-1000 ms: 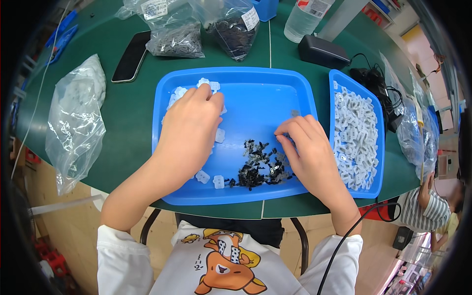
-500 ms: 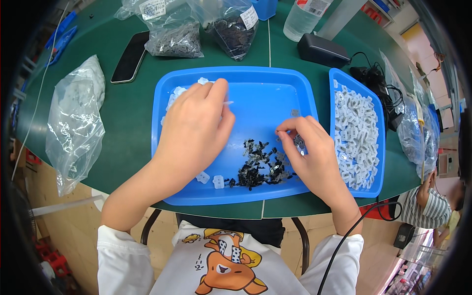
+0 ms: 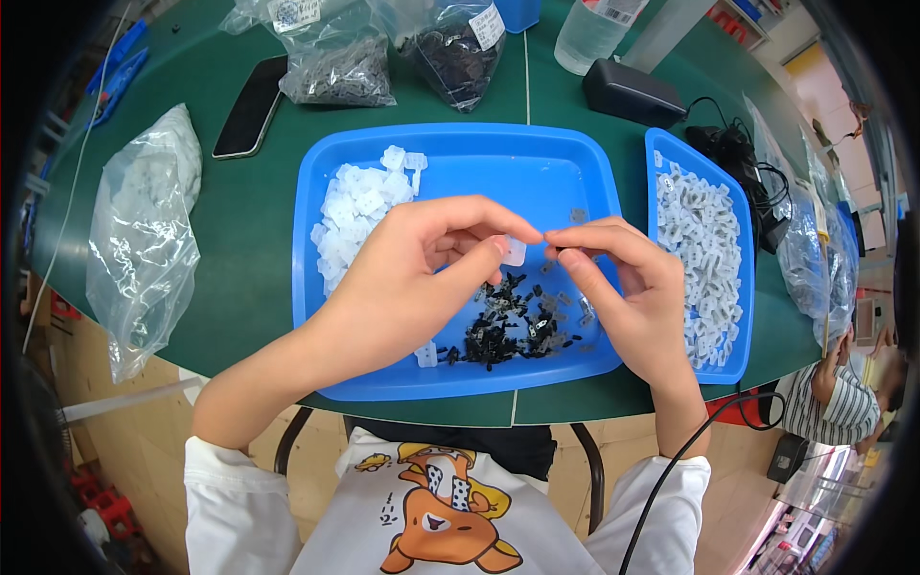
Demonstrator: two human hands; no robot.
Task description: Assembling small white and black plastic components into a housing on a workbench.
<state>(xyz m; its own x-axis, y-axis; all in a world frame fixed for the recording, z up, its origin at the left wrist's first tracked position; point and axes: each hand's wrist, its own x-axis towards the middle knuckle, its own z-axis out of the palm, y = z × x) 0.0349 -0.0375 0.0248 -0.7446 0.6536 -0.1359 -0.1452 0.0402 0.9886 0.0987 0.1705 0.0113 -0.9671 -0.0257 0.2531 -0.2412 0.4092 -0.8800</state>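
Over the blue tray (image 3: 460, 136) my two hands meet, fingertips close together. My left hand (image 3: 436, 251) pinches a small translucent white plastic piece (image 3: 515, 251). Opposite it, my right hand (image 3: 628, 278) holds a tiny dark part (image 3: 552, 251) between thumb and forefinger, mostly hidden by the fingertips. A pile of translucent white plastic pieces (image 3: 359, 203) fills the tray's left side, partly behind my left hand. Below my hands lies a heap of small black parts (image 3: 491, 337), with small grey parts (image 3: 561, 305) scattered beside it.
At the right stands a second blue tray (image 3: 744, 316) full of whitish plastic pieces (image 3: 700, 259). Behind are a phone (image 3: 251, 107), bags of grey parts (image 3: 337, 72) and black parts (image 3: 460, 62), a bottle (image 3: 592, 38) and a black box (image 3: 632, 93). A plastic bag (image 3: 144, 240) lies left.
My left hand has moved right from the white pile with a white piece in its fingers. My right hand has lifted slightly from the small parts, and the two hands now meet.
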